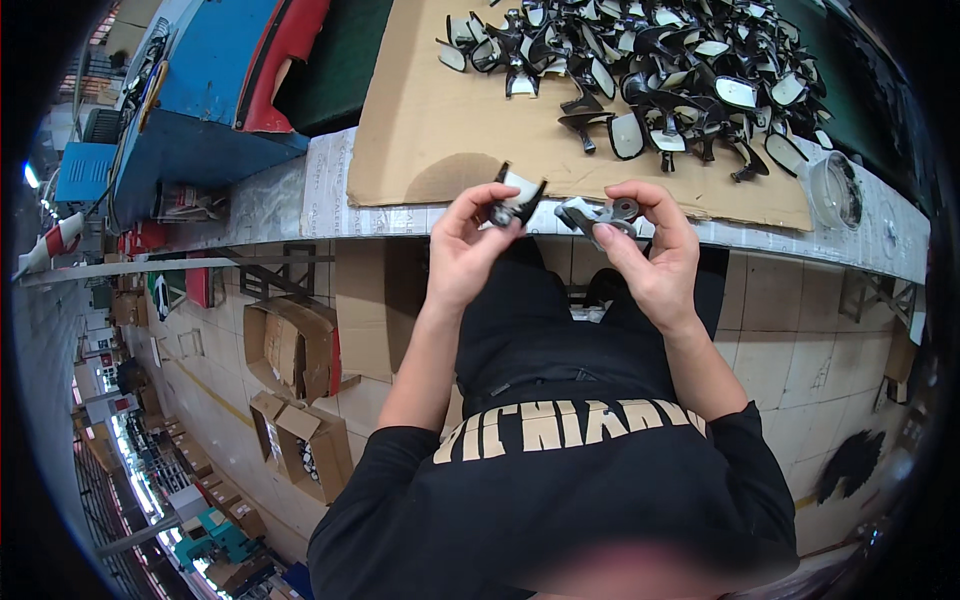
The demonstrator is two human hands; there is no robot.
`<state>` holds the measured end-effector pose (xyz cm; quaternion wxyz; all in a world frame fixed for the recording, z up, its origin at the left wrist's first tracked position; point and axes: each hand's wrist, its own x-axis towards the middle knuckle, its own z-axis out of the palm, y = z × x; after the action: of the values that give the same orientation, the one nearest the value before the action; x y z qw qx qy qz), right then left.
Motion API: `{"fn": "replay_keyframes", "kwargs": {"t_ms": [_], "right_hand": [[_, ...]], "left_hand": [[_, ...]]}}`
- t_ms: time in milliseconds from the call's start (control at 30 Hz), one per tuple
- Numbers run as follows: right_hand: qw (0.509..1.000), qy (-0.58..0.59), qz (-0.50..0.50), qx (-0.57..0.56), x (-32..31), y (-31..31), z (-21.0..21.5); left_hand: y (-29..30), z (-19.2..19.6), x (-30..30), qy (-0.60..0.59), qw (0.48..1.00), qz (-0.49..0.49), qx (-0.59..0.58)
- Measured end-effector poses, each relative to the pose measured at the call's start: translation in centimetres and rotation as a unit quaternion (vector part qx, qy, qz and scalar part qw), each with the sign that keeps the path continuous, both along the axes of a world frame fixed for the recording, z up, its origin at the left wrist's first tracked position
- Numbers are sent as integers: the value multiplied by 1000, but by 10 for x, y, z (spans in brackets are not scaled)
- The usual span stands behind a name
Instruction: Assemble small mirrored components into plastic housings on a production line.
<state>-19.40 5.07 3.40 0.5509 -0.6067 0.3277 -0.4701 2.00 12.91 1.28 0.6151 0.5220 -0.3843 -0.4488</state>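
My left hand [468, 240] is closed around a black shoe heel [519, 190] with a pale inner face, holding it just above the table's near edge. Close by on the right, the thumb and fingers of my right hand [660, 250] pinch a small dark grey piece [624, 210] with a round, disc-like end. A pale and dark part [578, 214] juts from that grip toward the left hand; its kind is unclear. A small gap separates what the two hands hold. Beyond them, a heap of similar black heels [690, 95] covers the far right of a cardboard sheet [400, 150].
A clear round tub [835, 190] stands at the table's right end. Blue machinery [200, 90] with a red panel [285, 65] rises at the left. Open cardboard boxes [290, 345] sit on the tiled floor below left. The table edge [330, 220] runs just before my body.
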Motion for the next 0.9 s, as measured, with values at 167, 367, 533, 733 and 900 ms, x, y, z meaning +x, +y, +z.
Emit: {"fn": "replay_keyframes", "kwargs": {"t_ms": [167,367,533,733,900], "right_hand": [[978,86,-40,-186,6,7,8],[946,129,-42,-296,5,9,5],[983,69,14,-171,2,15,8],[998,20,48,-39,-14,23,18],[981,107,16,-160,-5,13,12]], "left_hand": [[12,18,-23,-20,1000,0,-23],[18,19,-27,-121,993,-12,-15],[16,20,-26,-125,992,-12,-18],[17,18,-20,-155,988,-16,7],[18,24,-27,-157,987,-21,13]]}}
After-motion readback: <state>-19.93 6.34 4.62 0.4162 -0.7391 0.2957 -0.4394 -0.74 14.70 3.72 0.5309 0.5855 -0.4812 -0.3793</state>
